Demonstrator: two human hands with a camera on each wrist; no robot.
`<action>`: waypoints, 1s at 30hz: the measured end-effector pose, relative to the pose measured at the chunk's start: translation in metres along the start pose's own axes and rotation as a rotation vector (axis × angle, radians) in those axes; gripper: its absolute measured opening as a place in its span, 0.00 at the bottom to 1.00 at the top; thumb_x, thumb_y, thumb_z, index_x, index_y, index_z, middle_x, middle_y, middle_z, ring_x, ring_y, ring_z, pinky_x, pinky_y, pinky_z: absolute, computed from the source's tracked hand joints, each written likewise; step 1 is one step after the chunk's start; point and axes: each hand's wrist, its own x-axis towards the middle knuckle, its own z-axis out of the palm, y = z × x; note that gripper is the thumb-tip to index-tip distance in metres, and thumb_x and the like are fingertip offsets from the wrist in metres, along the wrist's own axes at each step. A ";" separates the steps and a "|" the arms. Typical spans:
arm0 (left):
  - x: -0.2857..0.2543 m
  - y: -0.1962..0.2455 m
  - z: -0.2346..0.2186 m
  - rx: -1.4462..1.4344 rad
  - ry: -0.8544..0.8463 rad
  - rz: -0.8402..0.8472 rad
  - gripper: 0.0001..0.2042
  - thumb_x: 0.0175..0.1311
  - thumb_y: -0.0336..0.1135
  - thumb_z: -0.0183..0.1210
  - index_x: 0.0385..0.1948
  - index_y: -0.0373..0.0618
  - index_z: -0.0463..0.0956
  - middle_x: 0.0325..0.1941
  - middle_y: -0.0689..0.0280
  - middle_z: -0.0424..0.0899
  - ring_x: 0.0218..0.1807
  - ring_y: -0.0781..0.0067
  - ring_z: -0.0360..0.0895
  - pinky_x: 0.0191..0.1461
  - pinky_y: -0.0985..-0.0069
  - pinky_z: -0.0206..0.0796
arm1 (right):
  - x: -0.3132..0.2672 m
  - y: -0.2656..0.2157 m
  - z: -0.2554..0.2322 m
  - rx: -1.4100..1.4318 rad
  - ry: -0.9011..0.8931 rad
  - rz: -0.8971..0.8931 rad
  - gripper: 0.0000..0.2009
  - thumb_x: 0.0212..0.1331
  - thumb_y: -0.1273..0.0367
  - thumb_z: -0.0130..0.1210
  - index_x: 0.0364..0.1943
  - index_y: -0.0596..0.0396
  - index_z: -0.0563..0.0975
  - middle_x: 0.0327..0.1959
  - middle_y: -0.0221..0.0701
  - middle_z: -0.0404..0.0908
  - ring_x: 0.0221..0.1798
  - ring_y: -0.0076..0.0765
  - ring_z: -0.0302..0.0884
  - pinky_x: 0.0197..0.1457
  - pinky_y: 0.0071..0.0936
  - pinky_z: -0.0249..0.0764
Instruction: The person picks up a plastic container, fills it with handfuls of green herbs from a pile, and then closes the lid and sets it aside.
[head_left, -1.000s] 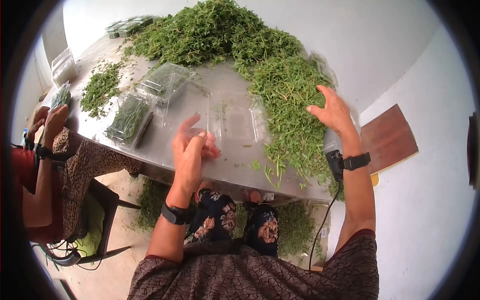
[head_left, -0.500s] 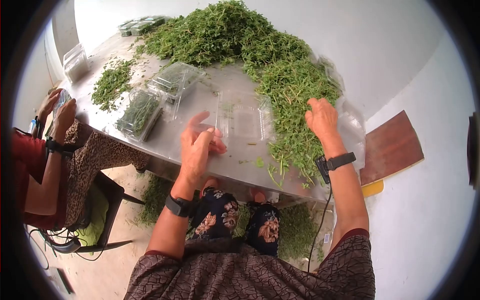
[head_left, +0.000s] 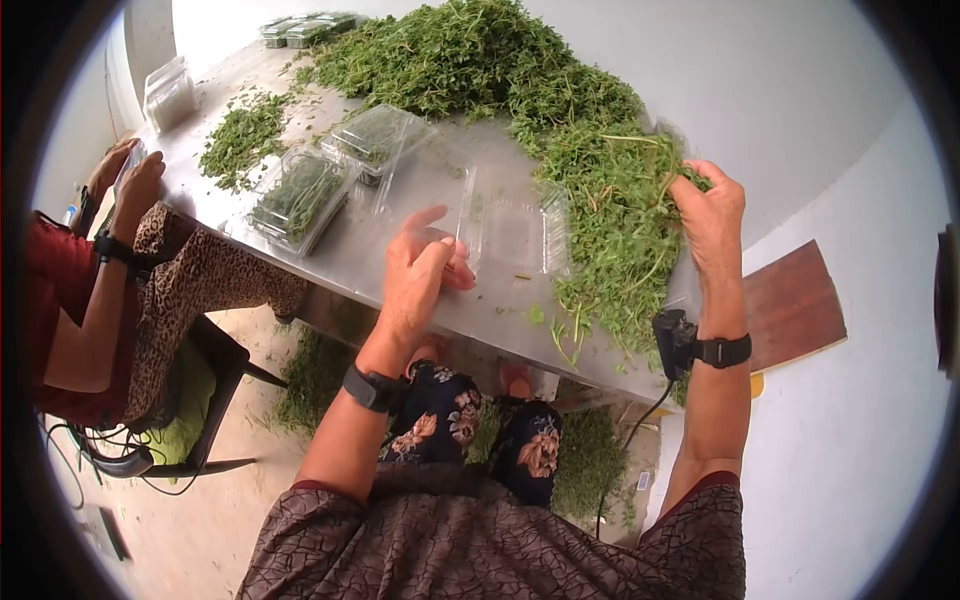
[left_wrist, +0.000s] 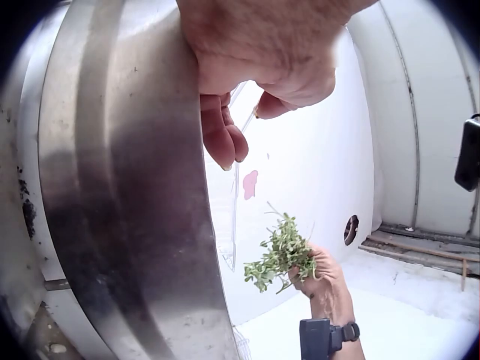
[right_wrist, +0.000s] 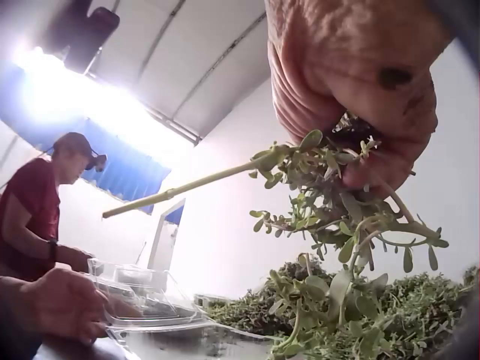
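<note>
My right hand (head_left: 712,215) grips a bunch of leafy green stems (right_wrist: 349,225), raised over the right end of the heap of greens (head_left: 480,60). One long bare stem juts out of the bunch in the right wrist view. Loosely bent and holding nothing, the fingers of my left hand (head_left: 425,265) hover over the table's near edge. Just beyond that hand lies an open clear plastic box (head_left: 515,235) with a few leaf bits in it. Left of it are a clear box filled with greens (head_left: 300,200) and a second box (head_left: 380,140) behind.
Another person (head_left: 70,310) sits at the left, hands on a clear packet. Stacked clear boxes (head_left: 170,95), scattered leaves (head_left: 245,135) and filled boxes (head_left: 305,32) are on the metal table (head_left: 360,275). A brown board (head_left: 795,305) leans by the right wall.
My right hand reached down into the greens, gathered a bunch and lifted it up and to the right. My left hand keeps its pose over the table edge while the view shifts.
</note>
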 end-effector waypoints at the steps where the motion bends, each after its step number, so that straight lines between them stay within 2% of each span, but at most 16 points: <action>1: 0.000 0.000 0.000 0.002 0.004 -0.001 0.24 0.59 0.29 0.46 0.56 0.23 0.58 0.30 0.57 0.76 0.21 0.71 0.76 0.26 0.78 0.73 | -0.006 -0.009 0.009 0.147 -0.040 0.017 0.12 0.51 0.72 0.59 0.38 0.67 0.79 0.20 0.29 0.79 0.16 0.19 0.71 0.20 0.17 0.65; 2: 0.000 0.001 0.001 -0.009 0.005 0.002 0.24 0.60 0.29 0.46 0.56 0.23 0.59 0.30 0.57 0.76 0.22 0.71 0.76 0.26 0.78 0.73 | -0.009 -0.011 0.015 0.099 -0.104 0.020 0.14 0.54 0.68 0.60 0.39 0.67 0.78 0.26 0.34 0.82 0.22 0.23 0.76 0.25 0.19 0.70; 3: 0.000 0.001 0.001 -0.020 0.006 0.006 0.24 0.60 0.29 0.46 0.56 0.23 0.59 0.30 0.58 0.76 0.22 0.70 0.76 0.26 0.78 0.73 | -0.010 -0.007 0.021 0.102 -0.106 0.021 0.14 0.54 0.68 0.60 0.39 0.67 0.78 0.26 0.34 0.82 0.22 0.23 0.76 0.25 0.19 0.70; 5: 0.000 0.001 0.001 -0.009 0.005 0.006 0.23 0.60 0.29 0.46 0.56 0.23 0.59 0.30 0.58 0.76 0.22 0.70 0.76 0.26 0.78 0.73 | -0.010 0.004 0.035 -0.159 -0.140 -0.058 0.16 0.55 0.65 0.60 0.41 0.67 0.78 0.30 0.38 0.82 0.29 0.28 0.78 0.33 0.24 0.73; 6: 0.000 0.000 0.000 -0.002 0.003 0.003 0.23 0.60 0.29 0.46 0.56 0.23 0.59 0.30 0.58 0.76 0.22 0.70 0.77 0.26 0.78 0.73 | -0.017 0.002 0.039 -0.152 -0.129 0.019 0.17 0.56 0.63 0.59 0.41 0.66 0.78 0.34 0.41 0.82 0.35 0.31 0.78 0.39 0.28 0.74; 11: 0.000 0.001 0.000 0.014 -0.001 -0.011 0.23 0.61 0.30 0.46 0.56 0.24 0.58 0.30 0.57 0.75 0.22 0.70 0.77 0.27 0.77 0.73 | -0.047 0.021 0.038 -0.086 -0.103 -0.022 0.17 0.57 0.65 0.59 0.43 0.66 0.77 0.35 0.40 0.82 0.35 0.29 0.77 0.39 0.26 0.73; 14: 0.001 0.001 0.000 0.008 0.001 -0.010 0.23 0.61 0.30 0.46 0.56 0.24 0.58 0.31 0.57 0.75 0.22 0.70 0.77 0.27 0.77 0.73 | -0.076 0.033 0.040 -0.026 -0.105 0.084 0.16 0.58 0.68 0.56 0.46 0.65 0.76 0.39 0.40 0.82 0.36 0.28 0.77 0.40 0.26 0.73; 18: 0.000 0.001 0.002 0.008 0.017 -0.014 0.23 0.62 0.31 0.46 0.56 0.25 0.59 0.31 0.57 0.75 0.22 0.70 0.76 0.26 0.77 0.73 | -0.111 0.064 0.053 0.034 -0.130 0.116 0.17 0.58 0.70 0.56 0.51 0.64 0.74 0.42 0.43 0.81 0.36 0.26 0.78 0.40 0.25 0.74; 19: 0.001 0.001 0.002 0.016 0.014 -0.015 0.23 0.62 0.31 0.46 0.56 0.25 0.59 0.31 0.57 0.75 0.22 0.70 0.76 0.26 0.77 0.73 | -0.117 0.067 0.056 -0.026 -0.122 0.048 0.18 0.58 0.71 0.56 0.52 0.63 0.73 0.43 0.45 0.80 0.36 0.25 0.78 0.37 0.23 0.74; 21: 0.001 0.000 0.003 0.015 0.043 -0.009 0.21 0.63 0.32 0.46 0.55 0.26 0.60 0.30 0.58 0.75 0.22 0.70 0.76 0.25 0.77 0.73 | -0.125 0.065 0.060 0.020 -0.101 0.062 0.17 0.58 0.72 0.56 0.52 0.62 0.74 0.47 0.45 0.79 0.36 0.27 0.79 0.35 0.23 0.75; 25: 0.001 -0.003 0.002 0.032 0.042 -0.007 0.19 0.65 0.34 0.47 0.52 0.28 0.63 0.29 0.59 0.75 0.22 0.72 0.76 0.24 0.78 0.72 | -0.127 0.062 0.068 -0.086 -0.093 -0.047 0.17 0.56 0.73 0.57 0.52 0.58 0.74 0.48 0.44 0.78 0.36 0.31 0.80 0.34 0.25 0.77; 27: 0.000 -0.006 0.005 0.023 0.148 0.073 0.15 0.67 0.37 0.51 0.45 0.31 0.67 0.28 0.60 0.76 0.20 0.75 0.74 0.22 0.80 0.70 | -0.129 0.069 0.076 -0.135 -0.051 -0.216 0.18 0.55 0.73 0.58 0.52 0.55 0.75 0.49 0.41 0.77 0.36 0.34 0.80 0.35 0.26 0.78; 28: 0.000 -0.007 0.006 0.030 0.147 0.075 0.15 0.67 0.37 0.51 0.45 0.31 0.67 0.28 0.60 0.76 0.20 0.75 0.74 0.22 0.80 0.70 | -0.131 0.069 0.079 -0.164 -0.050 -0.215 0.17 0.54 0.74 0.58 0.50 0.55 0.75 0.48 0.40 0.78 0.36 0.34 0.80 0.36 0.26 0.79; 30: -0.002 -0.009 0.006 0.052 0.228 0.147 0.14 0.66 0.40 0.55 0.36 0.36 0.68 0.26 0.62 0.76 0.17 0.78 0.73 0.20 0.82 0.68 | -0.131 0.069 0.079 -0.126 -0.061 -0.214 0.17 0.54 0.74 0.58 0.50 0.55 0.75 0.47 0.40 0.78 0.36 0.34 0.80 0.35 0.26 0.79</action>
